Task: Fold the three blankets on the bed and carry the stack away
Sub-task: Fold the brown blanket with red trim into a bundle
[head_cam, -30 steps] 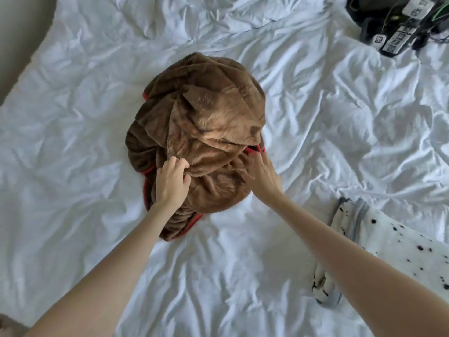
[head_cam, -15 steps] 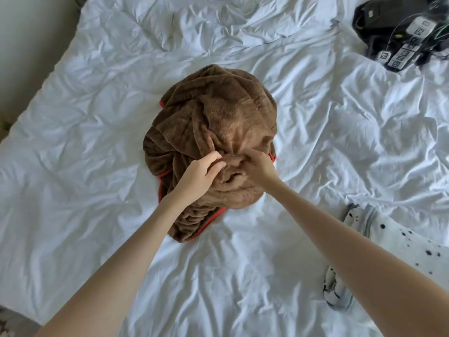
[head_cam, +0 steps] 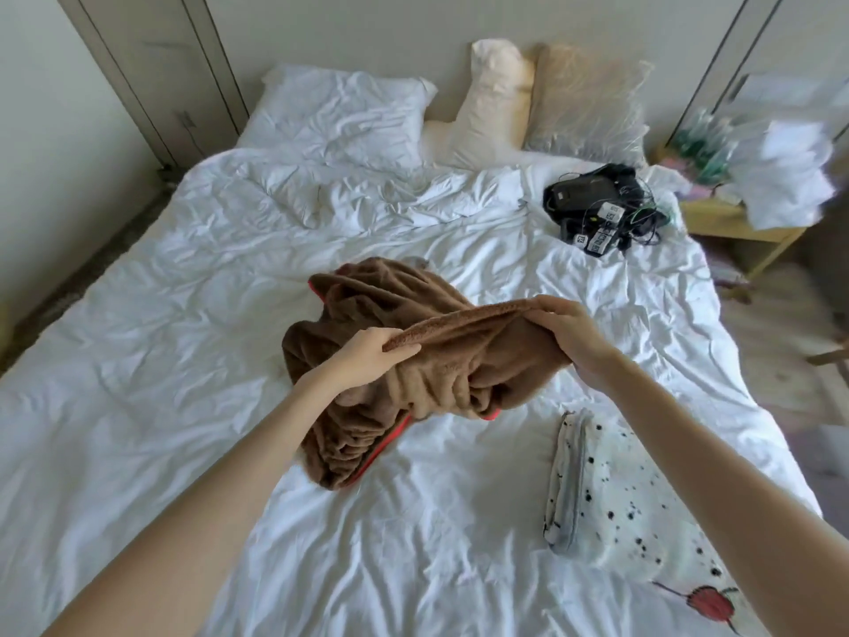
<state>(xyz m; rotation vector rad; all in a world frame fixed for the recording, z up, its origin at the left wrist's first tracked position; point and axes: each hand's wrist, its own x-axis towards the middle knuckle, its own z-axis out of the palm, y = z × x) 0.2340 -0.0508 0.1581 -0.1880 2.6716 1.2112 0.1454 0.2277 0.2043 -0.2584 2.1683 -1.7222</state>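
Over the middle of the bed, both hands pinching one plush edge of the brown blanket: left hand closed on the near-left stretch, right hand closed on the right stretch, fingers curled tight over the hem. Rest of the cloth heaped and sagging onto the sheet, red trim showing underneath. Held edge running left to right, rising slightly toward the right; bulk trailing away toward the pillows. Best handled by sliding the hands apart along the hem to find the corners, then lifting high and shaking out before halving. Spotted blanket lying folded just right, apart.
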